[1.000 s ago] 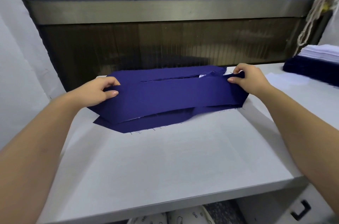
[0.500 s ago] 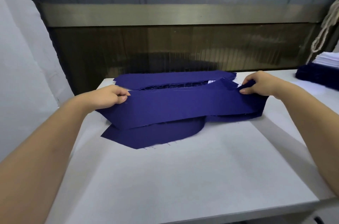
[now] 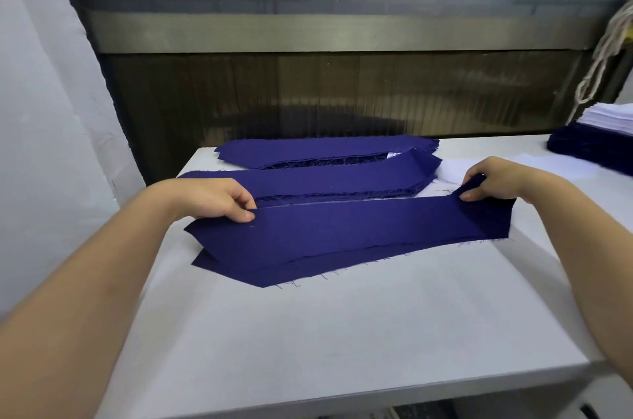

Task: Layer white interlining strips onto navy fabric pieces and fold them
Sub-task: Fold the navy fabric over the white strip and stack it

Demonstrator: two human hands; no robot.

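Two navy stacks (image 3: 342, 178) look finished; my left hand (image 3: 212, 199) and right hand (image 3: 493, 180) pinch the ends of the folded navy piece (image 3: 342, 233); the supply pile (image 3: 596, 144) awaits.

Both bare forearms reach forward, spread wide apart. Bare left hand (image 3: 212, 199) is knuckles-up, fingers curled, thumb pinching the left end of the long navy blue fabric piece (image 3: 359, 230). Bare right hand (image 3: 493, 180) has fingers curled too, pinching the raised right end.
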